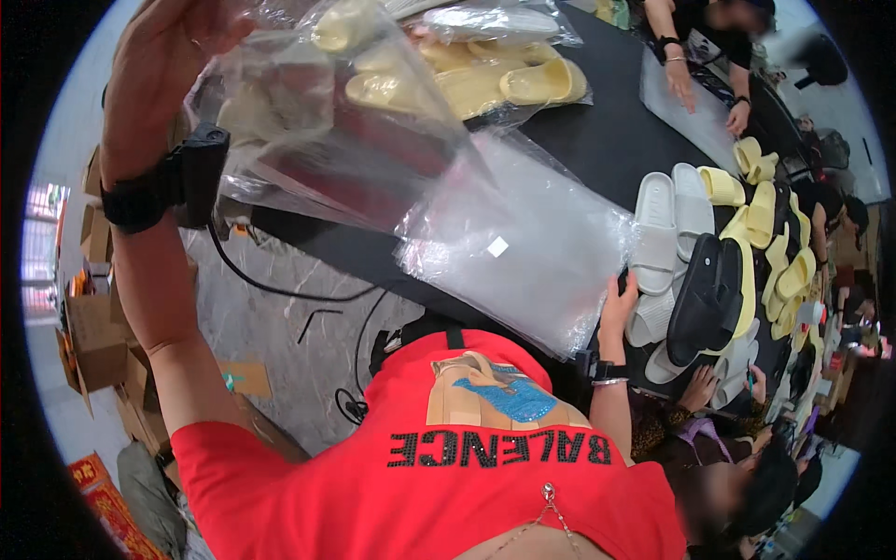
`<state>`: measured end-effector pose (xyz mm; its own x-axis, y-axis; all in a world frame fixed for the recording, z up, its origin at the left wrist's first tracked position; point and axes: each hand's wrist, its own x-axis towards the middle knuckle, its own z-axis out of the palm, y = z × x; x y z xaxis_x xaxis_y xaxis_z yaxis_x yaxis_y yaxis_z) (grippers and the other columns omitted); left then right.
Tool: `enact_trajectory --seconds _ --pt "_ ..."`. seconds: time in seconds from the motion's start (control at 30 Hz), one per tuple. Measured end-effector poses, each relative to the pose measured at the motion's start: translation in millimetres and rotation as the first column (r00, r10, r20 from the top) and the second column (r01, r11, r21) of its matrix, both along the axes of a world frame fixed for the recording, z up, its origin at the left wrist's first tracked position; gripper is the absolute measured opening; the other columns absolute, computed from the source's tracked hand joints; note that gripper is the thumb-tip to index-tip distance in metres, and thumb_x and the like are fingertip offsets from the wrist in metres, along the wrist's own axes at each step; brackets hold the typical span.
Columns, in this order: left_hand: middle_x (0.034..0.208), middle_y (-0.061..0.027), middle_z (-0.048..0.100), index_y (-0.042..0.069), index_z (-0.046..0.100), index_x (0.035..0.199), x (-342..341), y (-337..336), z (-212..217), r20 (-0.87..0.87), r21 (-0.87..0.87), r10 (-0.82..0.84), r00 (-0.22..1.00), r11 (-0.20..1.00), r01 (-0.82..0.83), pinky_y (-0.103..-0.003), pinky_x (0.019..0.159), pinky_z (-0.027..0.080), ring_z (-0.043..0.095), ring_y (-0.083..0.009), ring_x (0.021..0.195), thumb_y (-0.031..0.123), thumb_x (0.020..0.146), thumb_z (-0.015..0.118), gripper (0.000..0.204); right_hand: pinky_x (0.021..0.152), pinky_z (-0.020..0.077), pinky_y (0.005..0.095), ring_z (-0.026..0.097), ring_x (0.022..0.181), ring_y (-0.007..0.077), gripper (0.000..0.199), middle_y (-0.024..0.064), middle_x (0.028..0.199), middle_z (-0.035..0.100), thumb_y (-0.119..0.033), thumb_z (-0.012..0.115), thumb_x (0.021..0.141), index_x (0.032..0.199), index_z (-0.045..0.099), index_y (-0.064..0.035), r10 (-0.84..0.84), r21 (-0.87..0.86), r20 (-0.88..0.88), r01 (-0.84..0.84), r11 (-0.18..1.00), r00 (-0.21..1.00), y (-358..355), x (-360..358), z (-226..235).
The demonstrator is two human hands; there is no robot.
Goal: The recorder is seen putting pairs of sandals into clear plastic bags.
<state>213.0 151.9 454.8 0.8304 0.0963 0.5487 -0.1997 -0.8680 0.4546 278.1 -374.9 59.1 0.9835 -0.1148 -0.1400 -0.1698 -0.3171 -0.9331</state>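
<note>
My left hand [177,70] is raised at the upper left, its fingers partly cut off by the frame edge. It grips a clear plastic bag [373,149] that spreads out to the right of it. Below that bag lies a stack of flat clear plastic bags [532,243] with a small white label on it. My right hand [616,308] rests at the stack's right edge, close to a grey slipper [656,229]. Its fingers are stretched out and apart, and I see nothing held in them.
Bagged yellow slippers [467,89] lie at the far side of the black table [597,131]. A black slipper [705,299] tops a pile of grey and yellow ones at right. Co-workers' hands [686,89] work at far right and near right. Cardboard boxes [98,331] stand at left.
</note>
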Motion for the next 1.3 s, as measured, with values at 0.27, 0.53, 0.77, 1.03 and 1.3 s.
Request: enact_trajectory --seconds 0.27,0.53,0.77,1.03,1.3 --pt "0.103 -0.0115 0.061 0.007 0.046 0.100 85 -80 -66 -0.159 -0.808 -0.427 0.890 0.574 0.131 -0.027 0.066 0.050 0.062 -0.0172 0.076 0.023 0.094 0.042 0.018 0.090 0.0411 0.0385 0.054 0.103 0.0235 0.058 0.0136 0.110 0.057 -0.043 0.042 0.091 0.136 0.029 -0.0089 0.502 0.843 0.038 -0.297 0.449 0.864 62 -39 123" --pt "0.070 -0.0063 0.056 0.006 0.046 0.093 131 -83 -283 -0.487 -0.818 -0.339 0.805 0.499 -0.284 -0.027 0.048 0.047 0.057 -0.0159 0.055 0.016 0.091 0.046 0.010 0.061 0.0489 0.0284 0.059 0.072 0.0165 0.037 0.0086 0.084 0.061 -0.014 0.055 0.085 0.119 0.044 -0.0062 0.250 0.527 -0.398 -0.003 0.850 0.883 7 -22 53" --pt "0.070 -0.0062 0.058 0.003 0.055 0.092 146 -104 -379 -0.563 -0.753 -0.238 0.792 0.541 -0.373 -0.027 0.048 0.044 0.057 -0.0137 0.053 0.011 0.085 0.049 0.012 0.059 0.0501 0.0346 0.058 0.066 0.0184 0.055 0.0091 0.087 0.058 -0.009 0.062 0.079 0.126 0.034 -0.0053 -0.046 0.237 -0.451 0.169 0.957 0.892 4 -43 33" --pt "0.083 -0.0111 0.063 0.004 0.058 0.106 171 -114 -403 -0.478 -0.233 0.022 0.878 0.961 -0.151 -0.035 0.074 0.047 0.061 -0.0293 0.083 0.019 0.084 0.046 0.029 0.092 0.0324 0.0519 0.032 0.117 0.0376 0.067 0.0193 0.136 0.022 -0.032 0.063 0.076 0.134 0.032 -0.0180 -0.046 -0.621 -0.286 -0.149 0.770 0.957 19 -46 30" --pt "0.119 -0.0204 0.048 0.011 0.022 0.136 152 -130 -410 -0.606 -0.364 0.011 0.795 0.885 -0.290 -0.052 0.088 0.036 0.045 -0.0400 0.108 0.025 0.082 0.050 0.063 0.096 0.0283 0.0541 0.027 0.125 0.0369 0.069 0.0107 0.141 0.022 -0.039 0.064 0.075 0.134 0.034 -0.0211 -0.136 -0.582 -0.348 -0.100 0.807 0.928 39 -26 28"
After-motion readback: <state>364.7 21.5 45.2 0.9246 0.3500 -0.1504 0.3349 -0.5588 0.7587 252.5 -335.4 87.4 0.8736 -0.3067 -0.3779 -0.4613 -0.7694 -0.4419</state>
